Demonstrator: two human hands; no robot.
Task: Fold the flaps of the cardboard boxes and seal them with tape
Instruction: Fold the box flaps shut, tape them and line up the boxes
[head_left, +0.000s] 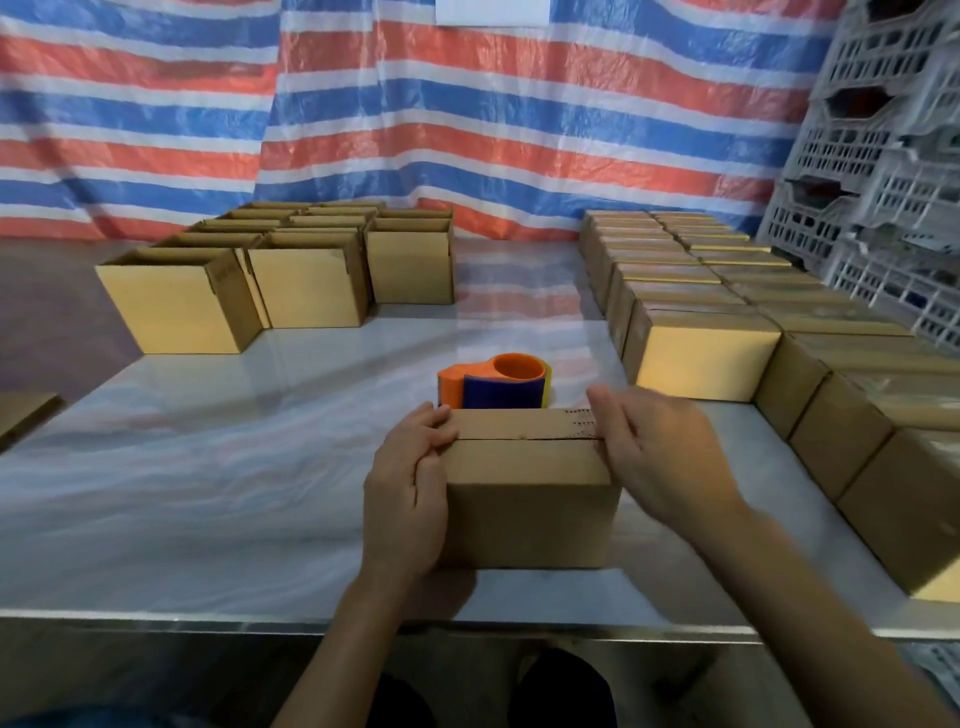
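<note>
Sideways, box (530, 509), long axis left-right; right hand (660, 457) perhaps against it.

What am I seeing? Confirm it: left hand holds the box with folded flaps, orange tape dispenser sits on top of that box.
Wrong on one point: the head view shows the orange tape dispenser on the table just behind the box, not on top of it. The left hand does hold that box, flaps folded.
</note>
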